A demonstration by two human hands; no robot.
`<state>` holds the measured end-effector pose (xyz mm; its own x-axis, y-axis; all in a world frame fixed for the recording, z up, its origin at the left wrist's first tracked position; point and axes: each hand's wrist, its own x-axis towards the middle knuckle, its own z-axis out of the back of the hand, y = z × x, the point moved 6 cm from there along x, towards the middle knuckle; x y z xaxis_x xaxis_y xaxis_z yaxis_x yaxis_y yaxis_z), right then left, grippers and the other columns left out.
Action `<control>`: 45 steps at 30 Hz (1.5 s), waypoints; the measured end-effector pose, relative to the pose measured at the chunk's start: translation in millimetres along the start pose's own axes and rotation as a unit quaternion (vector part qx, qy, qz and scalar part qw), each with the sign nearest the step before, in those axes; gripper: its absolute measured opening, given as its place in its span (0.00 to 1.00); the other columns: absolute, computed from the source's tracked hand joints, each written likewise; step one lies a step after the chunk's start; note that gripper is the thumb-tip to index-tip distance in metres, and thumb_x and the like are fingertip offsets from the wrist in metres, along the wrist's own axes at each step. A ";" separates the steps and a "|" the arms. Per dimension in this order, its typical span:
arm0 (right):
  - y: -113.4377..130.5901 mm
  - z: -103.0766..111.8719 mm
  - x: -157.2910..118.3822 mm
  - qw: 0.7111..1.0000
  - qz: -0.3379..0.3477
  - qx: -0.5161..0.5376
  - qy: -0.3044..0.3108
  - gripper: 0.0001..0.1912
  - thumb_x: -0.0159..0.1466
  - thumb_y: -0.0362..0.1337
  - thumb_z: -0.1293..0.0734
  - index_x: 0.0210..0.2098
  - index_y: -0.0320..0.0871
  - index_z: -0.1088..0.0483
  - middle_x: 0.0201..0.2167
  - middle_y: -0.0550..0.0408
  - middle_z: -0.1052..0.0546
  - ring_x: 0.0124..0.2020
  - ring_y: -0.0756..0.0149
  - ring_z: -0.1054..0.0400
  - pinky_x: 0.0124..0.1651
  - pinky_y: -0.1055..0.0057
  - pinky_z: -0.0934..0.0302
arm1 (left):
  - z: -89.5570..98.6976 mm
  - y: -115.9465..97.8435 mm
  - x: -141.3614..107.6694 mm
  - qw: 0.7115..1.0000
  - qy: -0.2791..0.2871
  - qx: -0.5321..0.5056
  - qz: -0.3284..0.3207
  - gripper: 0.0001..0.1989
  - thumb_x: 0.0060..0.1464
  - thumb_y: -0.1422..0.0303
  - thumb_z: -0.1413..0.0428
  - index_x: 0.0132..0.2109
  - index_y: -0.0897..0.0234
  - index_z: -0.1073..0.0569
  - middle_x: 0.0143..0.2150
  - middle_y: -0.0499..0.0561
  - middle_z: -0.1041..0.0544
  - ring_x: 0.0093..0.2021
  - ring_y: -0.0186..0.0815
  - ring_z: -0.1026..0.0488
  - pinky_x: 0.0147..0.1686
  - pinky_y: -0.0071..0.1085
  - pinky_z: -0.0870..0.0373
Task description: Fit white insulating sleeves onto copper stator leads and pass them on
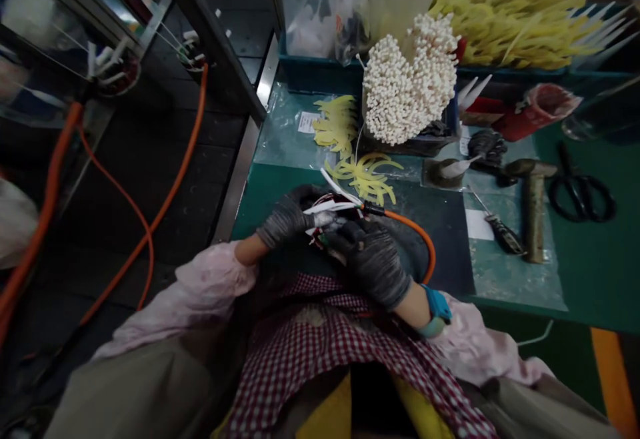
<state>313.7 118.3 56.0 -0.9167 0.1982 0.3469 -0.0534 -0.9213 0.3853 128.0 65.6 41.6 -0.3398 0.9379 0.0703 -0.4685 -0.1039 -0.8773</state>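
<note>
My left hand [286, 217] and my right hand [373, 264] wear dark grey knit gloves and both grip a wire bundle [330, 229] close together above the green work mat [440, 209]. White cable ties [331, 207] stick out of the bundle between my hands, and an orange cable [413, 230] curves from it to the right and down. The bundle's core is mostly hidden by my fingers. A blue band [436, 310] circles my right wrist. Loose yellow cable ties [365, 179] lie just beyond my hands.
Ahead stand a dense bunch of white cable ties [410, 79] and a teal bin [320, 72] holding yellow ties. To the right lie a hammer [533, 209], black scissors [580, 189] and a screwdriver [505, 235]. Orange cables [175, 172] run down the dark left side.
</note>
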 end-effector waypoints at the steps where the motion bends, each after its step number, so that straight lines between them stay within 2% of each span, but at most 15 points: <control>1: 3.6 0.2 -6.1 1.000 0.000 -0.007 -0.010 0.13 0.77 0.35 0.28 0.57 0.48 0.15 0.53 0.45 0.13 0.54 0.51 0.20 0.60 0.54 0.25 | -1.7 -5.3 -10.1 0.999 -0.033 -0.020 -0.014 0.31 0.62 0.41 0.31 0.55 0.63 0.18 0.51 0.58 0.12 0.47 0.48 0.13 0.46 0.43 0.12; 4: 10.6 5.7 -21.7 0.998 -0.008 -0.022 -0.052 0.13 0.75 0.33 0.27 0.56 0.51 0.14 0.45 0.49 0.12 0.48 0.53 0.20 0.54 0.57 0.26 | -5.5 -21.4 -35.4 0.992 -0.106 -0.017 -0.062 0.31 0.61 0.39 0.31 0.54 0.61 0.19 0.49 0.57 0.13 0.45 0.47 0.14 0.44 0.43 0.13; 6: 11.9 7.5 -26.6 0.998 -0.012 -0.013 -0.063 0.14 0.75 0.33 0.26 0.56 0.53 0.14 0.43 0.49 0.12 0.47 0.53 0.21 0.52 0.57 0.27 | -7.4 -26.4 -43.6 0.990 -0.121 -0.007 -0.074 0.30 0.62 0.39 0.31 0.54 0.60 0.18 0.48 0.57 0.14 0.45 0.47 0.14 0.43 0.44 0.13; 11: 6.0 2.2 -26.5 0.999 -0.018 -0.003 -0.036 0.13 0.76 0.35 0.28 0.54 0.54 0.13 0.40 0.49 0.13 0.44 0.54 0.21 0.51 0.57 0.27 | -8.6 -25.7 -46.3 0.989 -0.130 0.016 -0.075 0.27 0.65 0.41 0.34 0.58 0.55 0.19 0.54 0.59 0.15 0.52 0.52 0.15 0.49 0.50 0.13; 15: 2.6 0.0 -28.0 0.999 -0.014 0.002 -0.029 0.15 0.77 0.37 0.29 0.57 0.57 0.13 0.39 0.50 0.13 0.43 0.56 0.22 0.49 0.57 0.27 | -8.2 -29.1 -47.8 0.987 -0.135 0.026 -0.084 0.24 0.68 0.42 0.36 0.59 0.51 0.20 0.56 0.57 0.15 0.55 0.50 0.15 0.52 0.50 0.13; 19: 8.1 3.2 -29.0 0.998 -0.006 -0.002 -0.068 0.13 0.77 0.36 0.29 0.54 0.55 0.12 0.38 0.49 0.14 0.41 0.53 0.22 0.44 0.57 0.27 | -8.7 -32.4 -52.6 0.988 -0.125 0.035 -0.080 0.31 0.64 0.35 0.36 0.58 0.55 0.22 0.57 0.58 0.17 0.59 0.52 0.17 0.58 0.52 0.14; 23: 13.0 -5.9 -29.1 0.997 -0.037 -0.039 -0.046 0.12 0.76 0.36 0.29 0.53 0.52 0.13 0.49 0.46 0.12 0.49 0.51 0.20 0.49 0.55 0.24 | -15.2 -31.8 -61.6 0.988 -0.085 0.072 -0.109 0.41 0.63 0.31 0.39 0.69 0.54 0.31 0.66 0.60 0.22 0.68 0.55 0.22 0.66 0.55 0.18; 27: 13.8 -10.4 -33.4 0.998 -0.049 -0.006 -0.028 0.14 0.75 0.34 0.29 0.56 0.52 0.13 0.54 0.46 0.12 0.52 0.50 0.20 0.56 0.51 0.22 | -17.9 -24.9 -69.0 0.982 -0.088 0.105 -0.128 0.38 0.69 0.37 0.41 0.74 0.52 0.36 0.69 0.61 0.24 0.72 0.56 0.25 0.69 0.56 0.20; 30: 15.5 7.2 -41.0 0.997 -0.007 0.011 -0.076 0.16 0.75 0.30 0.30 0.54 0.54 0.13 0.49 0.50 0.11 0.49 0.55 0.19 0.53 0.57 0.21 | -18.5 -21.1 -69.7 0.983 -0.102 0.082 -0.129 0.37 0.70 0.41 0.39 0.76 0.50 0.37 0.70 0.61 0.25 0.70 0.56 0.24 0.69 0.57 0.20; 32: 11.7 24.1 -46.8 0.992 0.002 0.013 -0.126 0.17 0.75 0.30 0.29 0.54 0.58 0.14 0.52 0.54 0.12 0.54 0.55 0.20 0.57 0.56 0.22 | -22.1 -22.2 -68.5 0.984 -0.101 0.076 -0.129 0.38 0.71 0.43 0.40 0.78 0.52 0.39 0.71 0.62 0.27 0.71 0.57 0.25 0.70 0.57 0.21; 34: 0.4 34.7 -49.7 0.989 -0.035 -0.003 -0.146 0.15 0.75 0.33 0.28 0.55 0.60 0.15 0.60 0.56 0.14 0.63 0.51 0.23 0.68 0.49 0.28 | -28.8 -29.0 -67.3 0.980 -0.100 0.088 -0.145 0.38 0.73 0.46 0.41 0.80 0.54 0.42 0.72 0.65 0.28 0.72 0.57 0.27 0.72 0.58 0.24; 36: -14.7 35.3 -49.1 0.988 -0.086 -0.010 -0.127 0.14 0.75 0.39 0.26 0.58 0.59 0.17 0.67 0.56 0.18 0.71 0.46 0.28 0.76 0.42 0.36 | -36.4 -40.2 -66.7 0.973 -0.104 0.106 -0.177 0.37 0.74 0.51 0.41 0.81 0.55 0.43 0.72 0.65 0.29 0.74 0.57 0.29 0.73 0.58 0.26; 40: -41.4 23.6 -45.4 0.987 -0.143 0.042 -0.062 0.31 0.73 0.52 0.25 0.72 0.50 0.26 0.74 0.45 0.25 0.77 0.39 0.35 0.79 0.38 0.40 | -47.0 -56.6 -64.2 0.964 -0.103 0.113 -0.216 0.37 0.73 0.60 0.40 0.82 0.55 0.44 0.72 0.65 0.29 0.75 0.56 0.31 0.74 0.57 0.26; 42: -48.9 22.3 -43.3 0.987 -0.132 0.073 -0.054 0.36 0.72 0.56 0.25 0.74 0.47 0.29 0.74 0.42 0.26 0.77 0.39 0.35 0.79 0.37 0.39 | -49.3 -57.5 -61.7 0.965 -0.081 0.111 -0.224 0.38 0.73 0.61 0.40 0.82 0.57 0.44 0.73 0.66 0.31 0.77 0.58 0.33 0.76 0.58 0.28; 45: -51.0 26.9 -40.3 0.989 -0.068 0.118 -0.055 0.31 0.72 0.56 0.26 0.69 0.50 0.24 0.76 0.43 0.27 0.76 0.38 0.34 0.78 0.35 0.38 | -49.2 -54.7 -58.3 0.963 -0.055 0.113 -0.239 0.40 0.72 0.63 0.39 0.83 0.60 0.46 0.74 0.67 0.32 0.77 0.59 0.33 0.77 0.58 0.31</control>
<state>364.1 166.3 45.4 -0.8577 0.3623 0.3648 -0.0674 -0.7826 0.6188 213.5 32.9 62.1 -0.1199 0.8569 0.5014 -0.7541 0.2498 -0.6074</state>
